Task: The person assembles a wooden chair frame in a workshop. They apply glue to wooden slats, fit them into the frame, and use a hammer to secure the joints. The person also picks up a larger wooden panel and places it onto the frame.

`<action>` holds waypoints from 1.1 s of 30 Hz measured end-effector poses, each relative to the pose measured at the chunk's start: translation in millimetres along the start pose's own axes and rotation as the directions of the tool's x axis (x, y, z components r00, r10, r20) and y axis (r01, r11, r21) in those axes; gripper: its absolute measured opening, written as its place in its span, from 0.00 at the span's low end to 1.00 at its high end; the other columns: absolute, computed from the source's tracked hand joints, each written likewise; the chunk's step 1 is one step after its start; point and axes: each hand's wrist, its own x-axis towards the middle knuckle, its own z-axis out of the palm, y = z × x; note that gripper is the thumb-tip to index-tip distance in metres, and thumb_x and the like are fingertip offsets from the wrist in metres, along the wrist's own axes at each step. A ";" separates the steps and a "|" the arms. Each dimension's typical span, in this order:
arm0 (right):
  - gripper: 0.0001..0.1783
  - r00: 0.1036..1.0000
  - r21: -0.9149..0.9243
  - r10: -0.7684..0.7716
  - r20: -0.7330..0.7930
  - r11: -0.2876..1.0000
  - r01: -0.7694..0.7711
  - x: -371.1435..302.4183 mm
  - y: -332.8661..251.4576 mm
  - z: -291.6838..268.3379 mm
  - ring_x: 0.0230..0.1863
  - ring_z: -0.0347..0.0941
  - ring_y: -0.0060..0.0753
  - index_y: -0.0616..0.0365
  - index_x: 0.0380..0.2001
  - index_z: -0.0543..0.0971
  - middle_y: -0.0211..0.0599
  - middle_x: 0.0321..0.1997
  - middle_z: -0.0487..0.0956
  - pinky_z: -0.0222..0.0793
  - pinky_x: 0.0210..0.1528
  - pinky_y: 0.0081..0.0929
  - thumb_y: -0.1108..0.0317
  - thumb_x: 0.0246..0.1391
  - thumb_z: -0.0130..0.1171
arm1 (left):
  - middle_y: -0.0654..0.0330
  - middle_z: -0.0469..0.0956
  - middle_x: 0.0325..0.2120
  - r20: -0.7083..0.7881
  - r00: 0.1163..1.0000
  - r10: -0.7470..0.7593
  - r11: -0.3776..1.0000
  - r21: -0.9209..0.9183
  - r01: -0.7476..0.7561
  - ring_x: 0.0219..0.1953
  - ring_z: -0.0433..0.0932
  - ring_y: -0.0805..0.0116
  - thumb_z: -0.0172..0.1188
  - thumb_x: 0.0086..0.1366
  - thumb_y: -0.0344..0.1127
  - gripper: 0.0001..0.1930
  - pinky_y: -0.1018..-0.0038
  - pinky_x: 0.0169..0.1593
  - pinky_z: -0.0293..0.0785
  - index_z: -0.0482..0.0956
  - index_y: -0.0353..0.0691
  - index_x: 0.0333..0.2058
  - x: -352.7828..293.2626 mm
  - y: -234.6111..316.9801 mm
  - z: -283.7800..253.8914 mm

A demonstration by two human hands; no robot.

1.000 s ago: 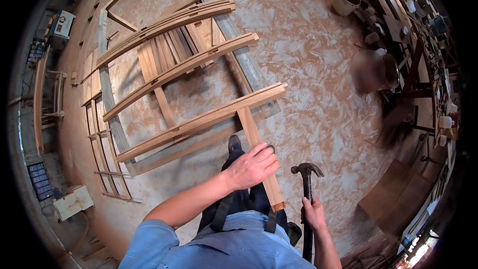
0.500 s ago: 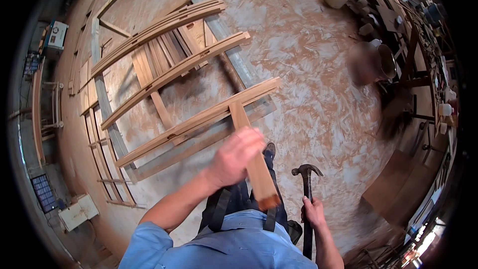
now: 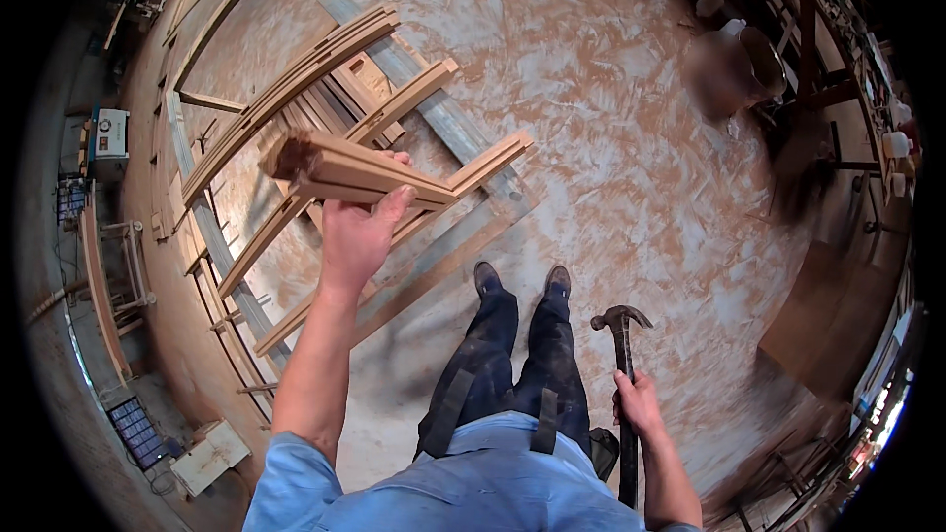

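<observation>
My left hand (image 3: 360, 234) is wrapped round a short wooden piece (image 3: 345, 172), thumb on one side and fingertips showing on the other. That piece is raised, its dark reddish-brown end toward me, and its far end meets a long grooved wooden rail (image 3: 493, 160). Whether the two are fixed together I cannot tell. Low on the right, my right hand (image 3: 639, 402) grips a claw hammer (image 3: 621, 320) by its dark handle, head up, clear of the wood.
More long rails (image 3: 325, 54) lie across grey metal beams (image 3: 424, 99), with loose boards (image 3: 320, 103) beneath. A bucket (image 3: 754, 64) stands at the right beside cluttered racks. A brown sheet (image 3: 833, 320) lies at the lower right. White boxes (image 3: 212, 455) sit along the left.
The wooden piece has swung up and left with my left hand, from pointing down toward my body to lying over the rails. The hammer stays in my right hand, almost unmoved.
</observation>
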 end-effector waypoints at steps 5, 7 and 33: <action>0.15 0.999 0.015 0.035 0.003 0.999 -0.035 5.8 6.8 2.8 0.11 0.65 0.26 0.55 0.29 0.66 0.31 0.16 0.68 0.66 0.11 0.27 0.55 0.61 0.52 | 0.54 0.76 0.48 -0.015 0.999 -0.037 0.999 0.033 0.037 0.50 0.74 0.68 0.60 0.59 0.21 0.19 0.71 0.57 0.70 0.69 0.31 0.50 -6.9 4.2 3.8; 0.15 0.999 0.042 0.043 0.022 0.998 -0.044 4.6 5.2 5.0 0.11 0.66 0.26 0.55 0.29 0.66 0.31 0.16 0.68 0.66 0.11 0.28 0.55 0.61 0.51 | 0.53 0.75 0.48 0.035 0.999 0.034 0.985 0.171 -0.039 0.52 0.73 0.65 0.59 0.59 0.20 0.19 0.69 0.58 0.68 0.68 0.32 0.50 -15.1 2.0 4.1; 0.15 0.992 0.048 0.123 0.003 0.991 -0.123 37.1 9.1 -8.4 0.11 0.66 0.25 0.57 0.31 0.68 0.30 0.15 0.68 0.66 0.11 0.26 0.56 0.60 0.52 | 0.54 0.70 0.52 0.039 0.999 -0.010 0.988 0.153 0.004 0.57 0.70 0.66 0.57 0.61 0.19 0.25 0.70 0.60 0.69 0.62 0.35 0.55 -25.7 -19.0 13.0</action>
